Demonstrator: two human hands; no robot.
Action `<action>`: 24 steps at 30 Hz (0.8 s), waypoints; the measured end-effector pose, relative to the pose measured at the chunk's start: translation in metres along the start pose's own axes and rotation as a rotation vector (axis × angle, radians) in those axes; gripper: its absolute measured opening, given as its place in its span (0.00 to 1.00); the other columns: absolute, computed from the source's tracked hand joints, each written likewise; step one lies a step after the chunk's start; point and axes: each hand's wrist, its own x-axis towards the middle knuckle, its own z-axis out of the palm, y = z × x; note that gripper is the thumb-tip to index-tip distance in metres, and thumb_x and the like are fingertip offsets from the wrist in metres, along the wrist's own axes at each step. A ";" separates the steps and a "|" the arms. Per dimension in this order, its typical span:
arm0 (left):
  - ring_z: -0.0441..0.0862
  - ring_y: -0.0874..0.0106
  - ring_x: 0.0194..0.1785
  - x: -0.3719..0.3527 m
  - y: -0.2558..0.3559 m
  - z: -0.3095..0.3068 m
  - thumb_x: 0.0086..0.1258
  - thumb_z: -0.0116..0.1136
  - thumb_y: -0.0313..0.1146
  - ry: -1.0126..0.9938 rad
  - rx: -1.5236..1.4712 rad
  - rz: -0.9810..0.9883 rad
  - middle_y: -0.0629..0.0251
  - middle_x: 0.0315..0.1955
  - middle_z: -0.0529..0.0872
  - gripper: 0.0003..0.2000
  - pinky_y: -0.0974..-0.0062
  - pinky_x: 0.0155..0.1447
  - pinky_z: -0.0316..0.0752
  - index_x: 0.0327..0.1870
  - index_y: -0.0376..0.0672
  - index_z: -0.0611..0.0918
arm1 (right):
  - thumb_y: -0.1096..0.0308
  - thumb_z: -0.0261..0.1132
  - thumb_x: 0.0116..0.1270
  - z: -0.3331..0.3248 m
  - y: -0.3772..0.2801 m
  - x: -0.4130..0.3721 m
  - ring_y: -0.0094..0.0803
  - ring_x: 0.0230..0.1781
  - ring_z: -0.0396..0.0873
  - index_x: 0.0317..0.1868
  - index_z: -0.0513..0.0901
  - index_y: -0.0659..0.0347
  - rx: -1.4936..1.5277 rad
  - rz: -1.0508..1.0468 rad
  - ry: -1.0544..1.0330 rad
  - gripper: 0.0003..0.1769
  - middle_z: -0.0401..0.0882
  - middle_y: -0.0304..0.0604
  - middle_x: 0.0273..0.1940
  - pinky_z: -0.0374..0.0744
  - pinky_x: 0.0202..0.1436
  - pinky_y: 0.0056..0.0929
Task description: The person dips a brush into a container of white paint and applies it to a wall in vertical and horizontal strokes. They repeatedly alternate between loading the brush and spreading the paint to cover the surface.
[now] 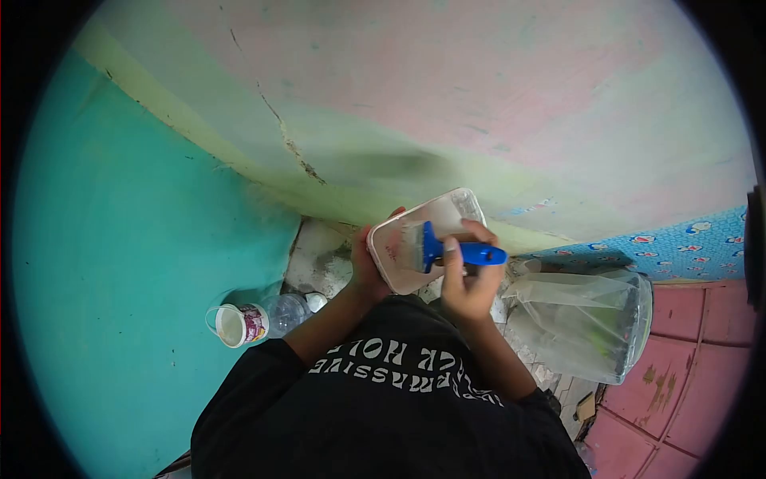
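Observation:
My left hand (366, 269) grips a pale, rounded-corner plastic tub (468, 206) from its left side, tilted up before my chest. My right hand (471, 283) is closed around the blue handle of a wide paintbrush (432, 246). The light bristles point left and overlap the inside of the tub in this view. Whitish residue coats the tub's inner walls. Part of my left hand is hidden behind the tub.
A cracked, patchy pale wall (479, 104) rises ahead, meeting a teal wall (144, 239) at left. A small white bucket (230, 327) and a clear plastic bottle (288, 314) stand low left. At right are a translucent plastic bag (558, 319) and pink panels (670, 367).

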 end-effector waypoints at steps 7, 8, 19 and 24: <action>0.74 0.55 0.76 0.000 0.008 -0.009 0.74 0.42 0.67 0.025 0.054 0.023 0.57 0.74 0.76 0.39 0.49 0.78 0.70 0.78 0.49 0.71 | 0.74 0.68 0.72 0.020 -0.008 -0.016 0.44 0.31 0.91 0.60 0.80 0.65 -0.277 -0.117 -0.094 0.18 0.88 0.51 0.34 0.86 0.40 0.37; 0.74 0.55 0.75 0.002 0.008 -0.010 0.74 0.42 0.67 0.028 0.094 0.040 0.57 0.74 0.76 0.39 0.49 0.77 0.70 0.78 0.49 0.71 | 0.75 0.68 0.72 0.025 -0.014 -0.019 0.39 0.32 0.90 0.60 0.80 0.66 -0.267 -0.078 -0.110 0.17 0.88 0.50 0.34 0.86 0.40 0.36; 0.75 0.53 0.75 0.010 0.014 -0.015 0.79 0.37 0.63 -0.039 0.092 -0.050 0.55 0.73 0.77 0.37 0.48 0.78 0.70 0.79 0.44 0.70 | 0.76 0.60 0.81 -0.021 -0.014 0.003 0.35 0.35 0.88 0.64 0.70 0.64 0.432 0.222 0.315 0.16 0.86 0.55 0.44 0.90 0.37 0.31; 0.77 0.51 0.73 0.009 0.020 -0.006 0.74 0.44 0.57 -0.159 0.376 0.044 0.54 0.72 0.77 0.37 0.43 0.74 0.75 0.78 0.42 0.70 | 0.78 0.63 0.77 -0.063 -0.018 0.036 0.40 0.38 0.89 0.56 0.74 0.61 0.770 0.159 0.426 0.12 0.86 0.55 0.47 0.95 0.43 0.39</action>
